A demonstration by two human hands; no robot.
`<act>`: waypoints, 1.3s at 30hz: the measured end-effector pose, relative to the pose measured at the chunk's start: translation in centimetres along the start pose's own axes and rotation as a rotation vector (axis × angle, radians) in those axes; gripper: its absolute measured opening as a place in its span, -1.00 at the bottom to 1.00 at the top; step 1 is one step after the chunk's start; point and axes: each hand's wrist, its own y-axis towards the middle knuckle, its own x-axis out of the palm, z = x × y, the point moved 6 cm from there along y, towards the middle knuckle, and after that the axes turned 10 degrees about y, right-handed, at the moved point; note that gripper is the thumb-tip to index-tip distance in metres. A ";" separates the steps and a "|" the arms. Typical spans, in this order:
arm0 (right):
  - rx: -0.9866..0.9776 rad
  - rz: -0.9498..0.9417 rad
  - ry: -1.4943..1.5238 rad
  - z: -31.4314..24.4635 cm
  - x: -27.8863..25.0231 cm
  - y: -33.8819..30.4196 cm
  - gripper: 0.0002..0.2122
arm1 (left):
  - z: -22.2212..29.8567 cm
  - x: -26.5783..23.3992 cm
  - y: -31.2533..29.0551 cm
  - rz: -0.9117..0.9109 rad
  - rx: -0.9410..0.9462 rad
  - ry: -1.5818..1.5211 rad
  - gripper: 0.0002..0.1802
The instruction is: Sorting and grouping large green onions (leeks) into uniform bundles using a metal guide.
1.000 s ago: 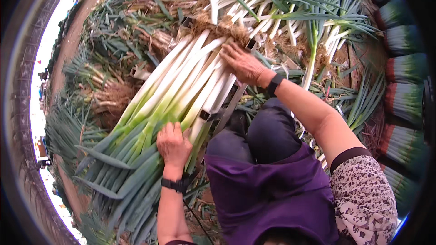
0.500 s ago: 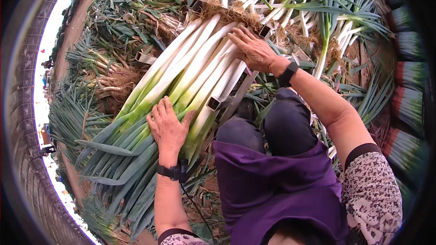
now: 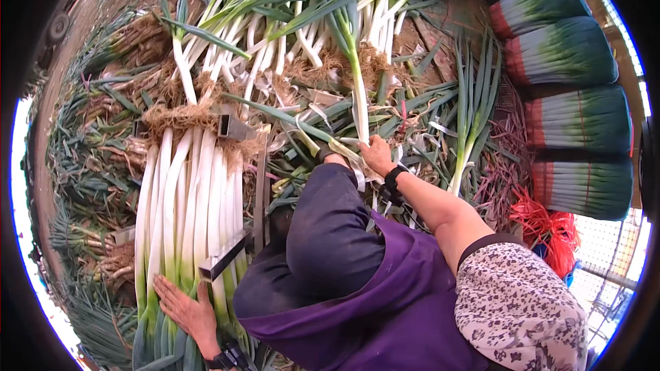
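A thick row of leeks (image 3: 180, 206), white at the stem and green below, lies across a metal rack (image 3: 260, 199) at my left, roots pointing away from me. My left hand (image 3: 185, 309) rests on them where white turns green, its fingers stretched out. Beside my knee, my right hand (image 3: 377, 156) is closed around the lower white end of a single leek (image 3: 357, 89), whose green leaves reach away over the far heap. A loose strip of pale leaf (image 3: 344, 151) hangs next to that hand. The leek's very root end is hidden by the hand.
Beyond the rack lies a heap of rooted leeks (image 3: 275, 48). Trimmed bundles (image 3: 581, 120) with red ties stand in a row at the right, near a tangle of red plastic string (image 3: 550, 230). Leaf scraps (image 3: 412, 113) litter the ground. Square tube ends (image 3: 237, 127) stick up from the rack.
My view has turned rightward. My right hand has left the row of leeks and now grips a single leek at the right. My left hand still lies on the row.
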 end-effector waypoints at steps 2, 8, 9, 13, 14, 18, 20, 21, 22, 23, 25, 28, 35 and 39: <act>0.023 0.003 0.020 2.1 1.4 1.5 -0.55 | 0.1 0.1 -0.2 -0.001 0.005 -0.008 0.07; 0.148 0.085 -0.181 6.3 2.2 6.4 -0.62 | 0.4 0.2 -0.1 0.015 0.033 -0.048 0.03; 0.167 -0.082 0.045 7.4 1.7 8.1 -0.66 | 0.8 -0.2 0.2 0.039 0.035 -0.073 0.03; 0.699 -0.641 0.996 2.8 -1.3 4.2 -0.77 | -0.5 -0.5 -0.2 0.108 0.025 -0.048 0.07; 0.745 -0.688 1.027 0.6 -3.8 3.1 -0.80 | -0.4 -0.4 0.0 0.117 0.039 -0.055 0.07; 0.506 -0.600 0.907 -1.2 -11.4 0.0 -0.84 | -0.8 -1.1 0.7 0.129 0.005 -0.084 -0.04; 0.148 -0.410 0.542 0.2 -15.0 -1.9 -0.83 | -2.2 -0.6 2.6 0.074 -0.076 -0.626 -0.22; 0.036 -0.360 0.429 -0.1 -16.7 -3.8 -0.82 | -2.2 -2.5 3.6 0.174 -0.155 -0.933 -0.39; -0.072 -0.307 0.314 -0.4 -18.5 -6.2 -0.81 | -1.5 -4.9 4.6 0.193 -0.171 -1.146 -0.41; -0.078 -0.256 0.264 0.9 -19.6 -8.2 -0.80 | -0.5 -7.9 5.7 0.208 -0.178 -1.362 -0.43; -0.155 -0.156 0.164 2.6 -21.8 -12.3 -0.76 | 5.2 -15.3 6.6 0.122 -0.071 -1.683 -0.53; -0.239 -0.111 0.044 2.3 -26.2 -18.4 -0.75 | 18.1 -23.7 4.5 -0.205 0.345 -2.132 -0.45; -0.610 0.005 -0.217 2.2 -33.1 -28.8 -0.71 | 41.9 -24.2 -5.1 -1.413 0.090 -1.905 0.33; -0.683 0.103 -0.218 3.8 -34.6 -30.4 -0.63 | 45.0 -23.3 -6.6 -1.474 0.041 -2.237 -0.12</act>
